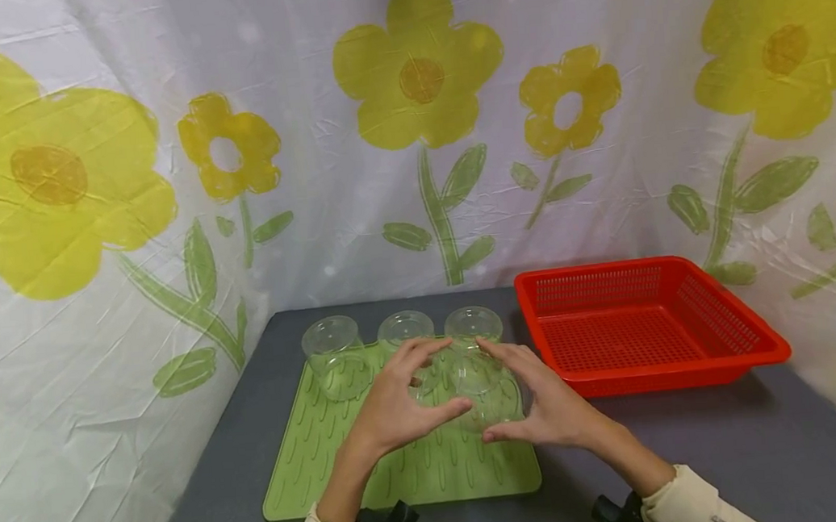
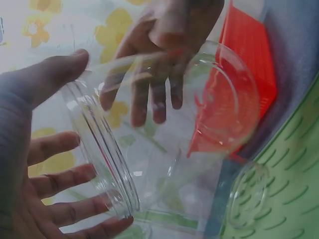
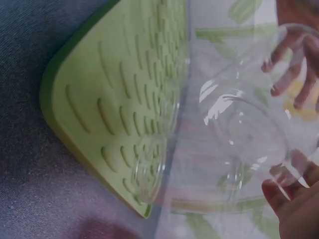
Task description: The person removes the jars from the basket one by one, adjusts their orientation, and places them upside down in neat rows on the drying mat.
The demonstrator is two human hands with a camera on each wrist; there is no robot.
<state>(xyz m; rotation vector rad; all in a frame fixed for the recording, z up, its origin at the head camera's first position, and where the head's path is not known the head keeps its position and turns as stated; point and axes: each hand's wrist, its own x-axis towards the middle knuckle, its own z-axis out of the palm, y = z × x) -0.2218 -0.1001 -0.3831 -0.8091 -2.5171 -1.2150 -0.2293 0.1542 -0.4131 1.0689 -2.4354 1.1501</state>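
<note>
Both hands hold a clear jar [image 2: 162, 142] between them above the green mat, its ridged rim plain in the left wrist view. My left hand [image 1: 397, 404] curls round the rim, thumb on one side and spread fingers on the other. Across from it, my right hand [image 1: 544, 402] curves its thumb and fingers about the jar; in the right wrist view its fingertips [image 3: 281, 181] touch the clear wall. Behind the hands stand three more clear jars: one left [image 1: 333, 352], one middle [image 1: 404, 327], one right [image 1: 474, 334], the latter two partly hidden.
A green ridged mat [image 1: 309, 471] lies on the dark grey table [image 1: 215, 477] under the standing jars. To its right sits a red perforated basket [image 1: 659, 377]. A flower-printed curtain [image 1: 315, 244] hangs behind and at both sides.
</note>
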